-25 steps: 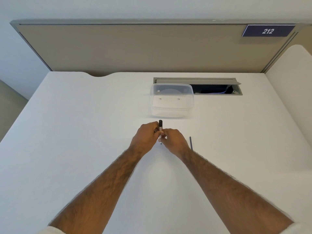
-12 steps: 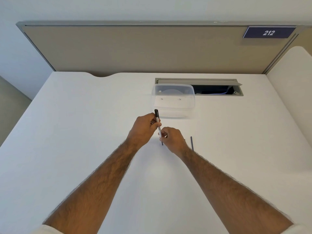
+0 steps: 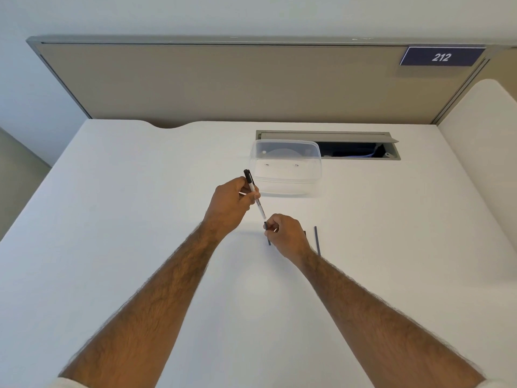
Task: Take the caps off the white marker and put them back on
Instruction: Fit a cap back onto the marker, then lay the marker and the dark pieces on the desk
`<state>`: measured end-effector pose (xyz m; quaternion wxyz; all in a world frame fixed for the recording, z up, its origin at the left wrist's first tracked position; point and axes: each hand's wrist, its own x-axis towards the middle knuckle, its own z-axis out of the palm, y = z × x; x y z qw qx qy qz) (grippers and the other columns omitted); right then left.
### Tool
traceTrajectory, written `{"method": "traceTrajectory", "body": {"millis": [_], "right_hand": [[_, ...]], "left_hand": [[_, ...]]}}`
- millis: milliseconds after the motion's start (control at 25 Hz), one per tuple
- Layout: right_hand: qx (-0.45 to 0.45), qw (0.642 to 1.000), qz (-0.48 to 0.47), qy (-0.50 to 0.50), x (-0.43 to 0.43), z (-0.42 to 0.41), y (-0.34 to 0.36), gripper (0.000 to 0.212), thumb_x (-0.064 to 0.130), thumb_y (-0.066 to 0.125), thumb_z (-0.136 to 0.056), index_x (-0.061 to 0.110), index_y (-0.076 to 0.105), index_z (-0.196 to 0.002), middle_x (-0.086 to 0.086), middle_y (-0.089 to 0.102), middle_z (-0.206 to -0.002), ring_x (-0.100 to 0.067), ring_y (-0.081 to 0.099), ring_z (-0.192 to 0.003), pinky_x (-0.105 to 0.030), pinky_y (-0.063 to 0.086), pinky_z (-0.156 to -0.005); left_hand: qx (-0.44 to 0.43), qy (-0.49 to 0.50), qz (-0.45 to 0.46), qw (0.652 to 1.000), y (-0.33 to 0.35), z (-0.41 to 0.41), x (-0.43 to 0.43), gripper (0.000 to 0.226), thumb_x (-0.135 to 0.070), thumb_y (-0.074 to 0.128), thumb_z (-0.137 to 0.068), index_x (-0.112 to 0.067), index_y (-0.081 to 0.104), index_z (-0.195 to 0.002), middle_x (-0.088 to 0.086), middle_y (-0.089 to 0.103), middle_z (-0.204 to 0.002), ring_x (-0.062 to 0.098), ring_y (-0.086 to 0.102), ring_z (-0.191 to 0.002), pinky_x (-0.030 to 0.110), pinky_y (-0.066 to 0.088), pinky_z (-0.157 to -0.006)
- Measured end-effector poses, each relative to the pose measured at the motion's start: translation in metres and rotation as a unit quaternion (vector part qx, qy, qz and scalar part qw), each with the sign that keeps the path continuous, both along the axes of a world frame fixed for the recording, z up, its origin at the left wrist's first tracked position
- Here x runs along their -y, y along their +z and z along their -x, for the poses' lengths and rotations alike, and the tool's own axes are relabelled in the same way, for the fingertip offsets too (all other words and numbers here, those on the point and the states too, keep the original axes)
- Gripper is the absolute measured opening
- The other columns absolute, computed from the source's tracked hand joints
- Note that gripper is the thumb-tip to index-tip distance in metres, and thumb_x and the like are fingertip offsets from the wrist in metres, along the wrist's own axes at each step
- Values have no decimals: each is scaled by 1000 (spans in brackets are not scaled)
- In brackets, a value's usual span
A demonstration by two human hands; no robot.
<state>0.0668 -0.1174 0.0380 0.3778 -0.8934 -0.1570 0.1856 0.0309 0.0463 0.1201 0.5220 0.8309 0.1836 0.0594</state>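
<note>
- Desk [image 3: 140,247], white and wide, carries a clear plastic tub [image 3: 286,166] behind the hands.
- Left hand [image 3: 229,204] grips the white marker [image 3: 256,197] mid-barrel, tilted, black cap on its far end.
- Right hand [image 3: 286,233] pinches the near cap [image 3: 265,226] at the tip.
- Risk: a crooked pull could fling that small cap away or ink fingers.

The white surface [image 3: 117,247] lies bare to the left of the hands and all along the near edge, so a reach passes freely there. Just beyond the left hand [image 3: 229,205] stands a clear plastic box [image 3: 286,166] (nearly touching the raised marker [image 3: 255,196]), with an open cable slot [image 3: 361,149] behind it. A thin dark stick [image 3: 317,240] lies just beside the right hand [image 3: 285,236]. A partition panel [image 3: 223,82] closes the far side.
</note>
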Motion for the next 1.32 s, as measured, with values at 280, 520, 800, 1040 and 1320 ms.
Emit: {"method": "traceTrajectory", "body": {"millis": [280, 520, 800, 1040, 1320], "right_hand": [[-5, 994, 47, -99, 4, -9, 3, 13, 8, 58, -77, 16, 55, -68, 9, 57, -59, -2, 52, -40, -14, 31, -39], [6, 982, 175, -65, 2, -17, 5, 19, 3, 54, -76, 12, 43, -63, -1, 53, -61, -21, 51, -52, -25, 29, -43], [24, 972, 228, -46, 2, -15, 4, 32, 6, 49, -91, 17, 35, -64, -9, 61, -77, -34, 65, -73, -25, 39, -54], [25, 968, 243, -46, 4, -12, 8, 34, 7, 49, -93, 18, 34, -65, -14, 71, -93, -33, 69, -85, -25, 31, -52], [36, 992, 106, -57, -10, 18, 19, 13, 26, 60, -88, 13, 64, -87, -1, 69, -88, -24, 64, -82, -34, 49, -69]], "left_hand": [[3, 41, 48, 998, -4, 6, -9, 4, -20, 74, -91, -19, 71, -90, -1, 77, -79, 13, 74, -66, 21, 60, -59], [-43, 44, 49, 997, -27, 23, -8, 10, -20, 76, -90, -13, 70, -90, 3, 74, -76, 15, 71, -59, 25, 61, -57], [-78, 41, 51, 995, -50, 44, -8, 12, -20, 76, -89, -10, 69, -89, 7, 73, -76, 13, 70, -56, 24, 60, -54], [-92, 39, 47, 994, -59, 52, -9, 12, -20, 76, -89, -11, 68, -86, 6, 74, -76, 12, 71, -55, 21, 57, -52], [-113, 43, 33, 992, -68, 55, -6, 10, -21, 76, -90, -13, 71, -84, 1, 74, -77, 11, 71, -55, 18, 55, -51]]}}
